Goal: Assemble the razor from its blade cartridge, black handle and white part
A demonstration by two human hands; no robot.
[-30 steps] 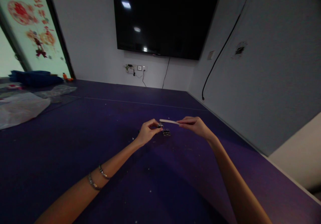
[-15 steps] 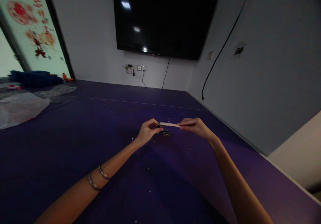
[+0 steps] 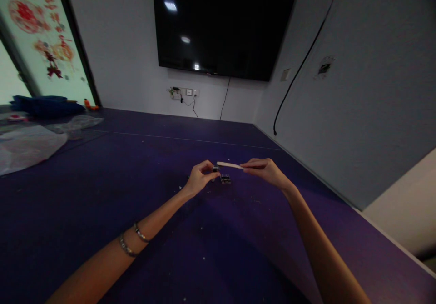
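Note:
Between the thumb and fingers of my left hand (image 3: 199, 179) is a small dark part with a metallic glint (image 3: 215, 169), too small to name. My right hand (image 3: 265, 171) pinches one end of a thin, pale stick (image 3: 229, 164). The stick's rounded free end points left, just above the small dark part; whether they touch I cannot tell. Below the stick, a little dark piece like a circuit board (image 3: 225, 179) lies on the purple floor (image 3: 218, 240). Something small beneath my left fingers is partly hidden.
White crumbs are scattered over the floor. Plastic sheeting (image 3: 30, 147) and a dark blue bundle (image 3: 47, 106) lie at the far left. A black cable (image 3: 294, 79) hangs down the right wall. A television (image 3: 223, 27) is on the wall ahead, above sockets (image 3: 189, 92).
The stick's left end has risen slightly, so it now slopes down toward my right hand. More of the small part in my left hand shows. Both hands stay nearly in place.

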